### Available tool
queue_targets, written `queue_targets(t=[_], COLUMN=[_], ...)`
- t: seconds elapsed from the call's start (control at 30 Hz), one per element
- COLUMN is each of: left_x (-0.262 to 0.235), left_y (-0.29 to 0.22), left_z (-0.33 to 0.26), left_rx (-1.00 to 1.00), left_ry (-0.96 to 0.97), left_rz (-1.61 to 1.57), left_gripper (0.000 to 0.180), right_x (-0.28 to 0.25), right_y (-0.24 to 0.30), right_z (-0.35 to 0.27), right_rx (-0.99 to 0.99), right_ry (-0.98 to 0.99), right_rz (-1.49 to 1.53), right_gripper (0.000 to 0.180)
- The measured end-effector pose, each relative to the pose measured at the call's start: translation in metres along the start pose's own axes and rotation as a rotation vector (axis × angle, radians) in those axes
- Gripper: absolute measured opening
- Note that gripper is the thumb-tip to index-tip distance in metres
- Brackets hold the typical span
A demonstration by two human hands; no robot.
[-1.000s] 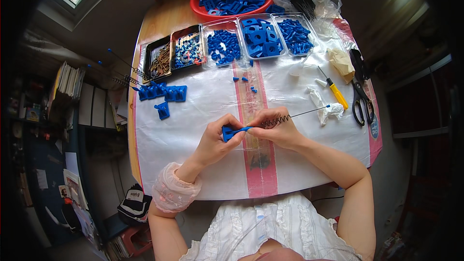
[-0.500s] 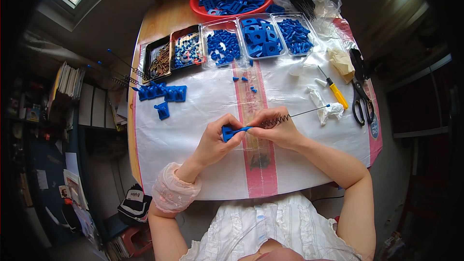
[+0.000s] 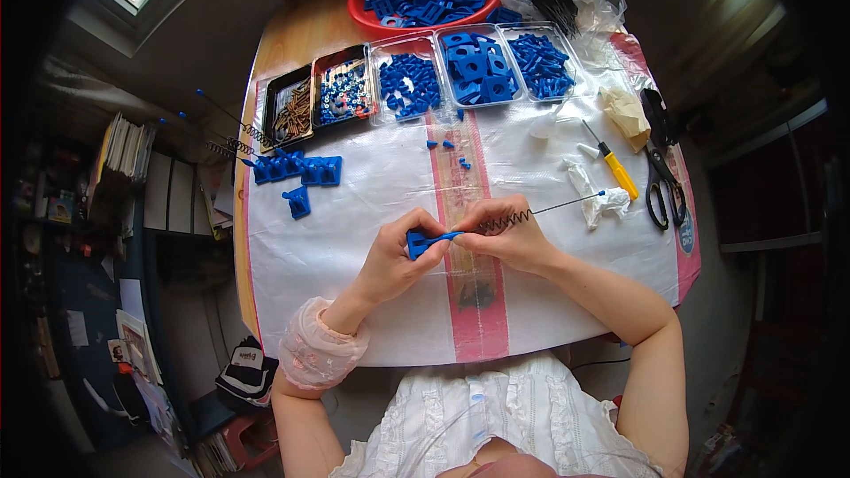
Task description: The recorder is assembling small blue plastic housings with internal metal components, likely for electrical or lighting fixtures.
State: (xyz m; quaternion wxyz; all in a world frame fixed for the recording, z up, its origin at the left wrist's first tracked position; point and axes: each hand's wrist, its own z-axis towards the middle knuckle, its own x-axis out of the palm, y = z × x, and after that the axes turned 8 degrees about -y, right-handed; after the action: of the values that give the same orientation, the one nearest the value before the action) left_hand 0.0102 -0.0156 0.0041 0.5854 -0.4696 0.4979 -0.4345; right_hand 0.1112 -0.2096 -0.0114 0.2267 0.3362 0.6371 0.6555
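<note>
Head view: left fisheye of the head-worn pair, upright, looking steeply down past the white ruffled top. Close range; left hand and right hand near center, table cover mid-frame, red basin at far edge. Rim bends, corners dark.

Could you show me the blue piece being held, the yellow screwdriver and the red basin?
Held blue piece (image 3: 418,245): head view, on its broad end.
Yellow screwdriver (image 3: 617,170): head view, on its handle.
Red basin (image 3: 359,11): head view, on its left rim.
</note>
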Motion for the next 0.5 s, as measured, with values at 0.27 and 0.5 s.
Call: queue_targets(t=[0.27, 0.5], left_x=[-0.0002, -0.0003], left_y=[-0.0014, -0.0014], left_z=[-0.0005, -0.0004], left_rx=[-0.001, -0.004], left_ry=[0.0, 0.006], left_rz=[0.006, -0.003], left_gripper=[0.012, 0.012], right_x=[0.0009, -0.0004], right_y=[0.0039, 0.0017], right_z=[-0.0004, -0.0001], right_rx=[-0.008, -0.014], right_ry=[-0.003, 0.003], right_rz=[-0.013, -0.016], right_gripper=[0.006, 0.007])
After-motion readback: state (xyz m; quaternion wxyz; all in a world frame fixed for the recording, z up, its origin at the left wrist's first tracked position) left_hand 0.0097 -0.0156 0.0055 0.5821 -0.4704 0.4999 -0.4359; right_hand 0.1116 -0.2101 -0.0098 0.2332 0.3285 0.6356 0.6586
